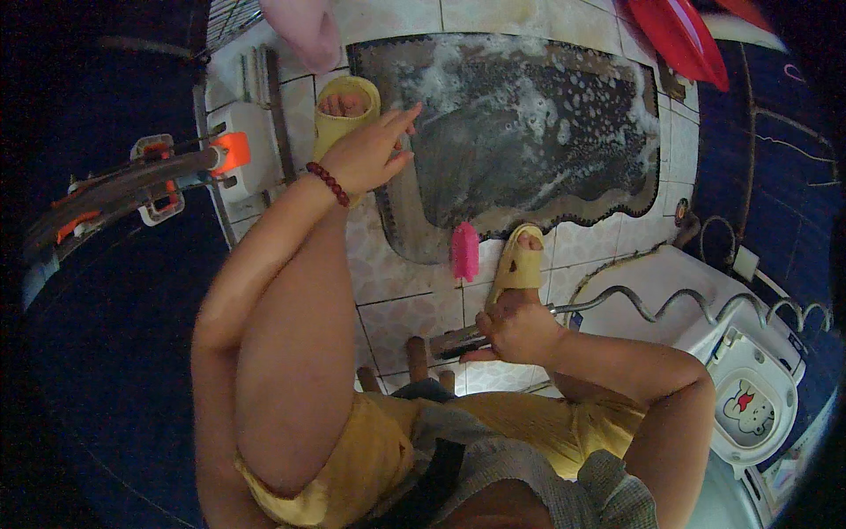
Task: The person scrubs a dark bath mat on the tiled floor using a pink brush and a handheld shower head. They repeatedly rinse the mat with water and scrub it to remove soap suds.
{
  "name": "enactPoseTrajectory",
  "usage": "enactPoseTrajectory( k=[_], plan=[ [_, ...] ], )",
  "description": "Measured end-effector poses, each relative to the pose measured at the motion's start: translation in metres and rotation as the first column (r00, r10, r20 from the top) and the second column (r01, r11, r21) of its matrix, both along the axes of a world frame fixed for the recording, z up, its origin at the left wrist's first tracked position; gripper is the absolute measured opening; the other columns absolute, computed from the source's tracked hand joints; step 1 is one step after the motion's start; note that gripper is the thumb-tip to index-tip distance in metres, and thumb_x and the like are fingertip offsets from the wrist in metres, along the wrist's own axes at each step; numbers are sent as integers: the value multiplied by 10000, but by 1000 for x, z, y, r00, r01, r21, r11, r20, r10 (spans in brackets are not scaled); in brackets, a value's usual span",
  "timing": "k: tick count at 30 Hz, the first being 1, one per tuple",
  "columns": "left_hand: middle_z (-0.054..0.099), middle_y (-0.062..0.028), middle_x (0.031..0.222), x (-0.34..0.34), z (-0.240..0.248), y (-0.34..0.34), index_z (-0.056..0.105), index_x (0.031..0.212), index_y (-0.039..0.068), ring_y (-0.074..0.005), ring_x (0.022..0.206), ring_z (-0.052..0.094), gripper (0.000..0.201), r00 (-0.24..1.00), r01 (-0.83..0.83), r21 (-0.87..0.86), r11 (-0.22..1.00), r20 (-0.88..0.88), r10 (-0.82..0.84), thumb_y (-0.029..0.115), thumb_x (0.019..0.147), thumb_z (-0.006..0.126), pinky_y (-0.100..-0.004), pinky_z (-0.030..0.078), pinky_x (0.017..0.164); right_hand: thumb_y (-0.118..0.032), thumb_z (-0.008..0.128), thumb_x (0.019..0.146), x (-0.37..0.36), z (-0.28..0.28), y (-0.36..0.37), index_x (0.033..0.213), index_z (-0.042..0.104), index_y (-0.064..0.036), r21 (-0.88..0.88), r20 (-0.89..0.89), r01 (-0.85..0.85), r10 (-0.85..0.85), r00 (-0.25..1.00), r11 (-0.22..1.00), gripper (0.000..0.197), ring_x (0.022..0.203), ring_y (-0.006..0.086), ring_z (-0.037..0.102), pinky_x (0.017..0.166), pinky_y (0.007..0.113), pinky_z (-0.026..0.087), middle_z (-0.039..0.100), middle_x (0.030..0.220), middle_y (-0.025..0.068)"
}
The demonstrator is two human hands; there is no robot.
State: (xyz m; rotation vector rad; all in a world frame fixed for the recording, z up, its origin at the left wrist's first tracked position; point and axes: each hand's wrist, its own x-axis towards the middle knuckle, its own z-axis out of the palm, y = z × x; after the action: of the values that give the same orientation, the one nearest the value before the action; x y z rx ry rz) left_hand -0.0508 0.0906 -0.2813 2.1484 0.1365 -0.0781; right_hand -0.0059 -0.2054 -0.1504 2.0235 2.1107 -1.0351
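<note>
A dark floor mat (pixel 529 132) with a grey scalloped border lies on the tiles in front of me, wet and dotted with white suds. My left hand (pixel 377 152) is held by the mat's left edge with its fingers stretched out and nothing in it. Round that wrist runs a dark red bead bracelet (pixel 328 183). My right hand (pixel 520 331), low in front of my right foot, is closed round a shower head (pixel 454 342) with a coiled metal hose (pixel 648 310). A bright pink scrubbing brush (pixel 465 251) rests at the mat's near edge.
Yellow slippers (pixel 515 269) are on my feet. A white squat toilet or basin (pixel 652 282) and a white lid with a bear picture (pixel 749 410) stand at right. Red basins (pixel 677 40) lean far right. An orange-and-white mop head (pixel 233 154) and pink plastic item (pixel 304 31) are left.
</note>
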Motion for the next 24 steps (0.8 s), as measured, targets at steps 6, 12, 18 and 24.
enactPoseTrajectory(
  k=[6, 12, 18, 24],
  plan=[
    [515, -72, 1027, -1, 0, -2, 249, 1364, 119, -184, 789, 570, 647, 999, -20, 22, 1000, 43, 19, 86, 802, 569, -317, 460, 758, -617, 501, 730, -2, -17, 1, 642, 503, -81, 36, -43, 11, -10, 999, 999, 543, 503, 230, 549, 492, 348, 440, 507, 550, 53],
    [521, -68, 1038, -5, -8, -2, 257, 1364, 127, -179, 772, 571, 648, 998, -54, -11, 998, 36, 55, 75, 797, 566, -312, 462, 757, -602, 458, 773, 11, -29, 12, 692, 526, -26, 102, 17, 43, -45, 999, 994, 585, 507, 243, 577, 459, 350, 470, 551, 586, 95],
    [536, -72, 1023, -4, -5, -1, 290, 1348, 117, -167, 758, 573, 619, 987, -111, 45, 993, 121, 105, 43, 792, 551, -307, 468, 743, -594, 537, 708, 1, -32, 19, 637, 503, -67, 191, 0, -40, 41, 999, 981, 533, 492, 216, 549, 455, 323, 438, 498, 545, 49],
    [532, -83, 1001, -3, -2, 0, 309, 1326, 87, -196, 762, 583, 590, 991, -112, 4, 994, 78, 111, 66, 785, 544, -328, 477, 723, -605, 500, 732, 2, -31, 24, 694, 535, -41, 122, -56, -74, 81, 995, 990, 567, 528, 243, 576, 472, 346, 463, 536, 589, 84]
  ],
)
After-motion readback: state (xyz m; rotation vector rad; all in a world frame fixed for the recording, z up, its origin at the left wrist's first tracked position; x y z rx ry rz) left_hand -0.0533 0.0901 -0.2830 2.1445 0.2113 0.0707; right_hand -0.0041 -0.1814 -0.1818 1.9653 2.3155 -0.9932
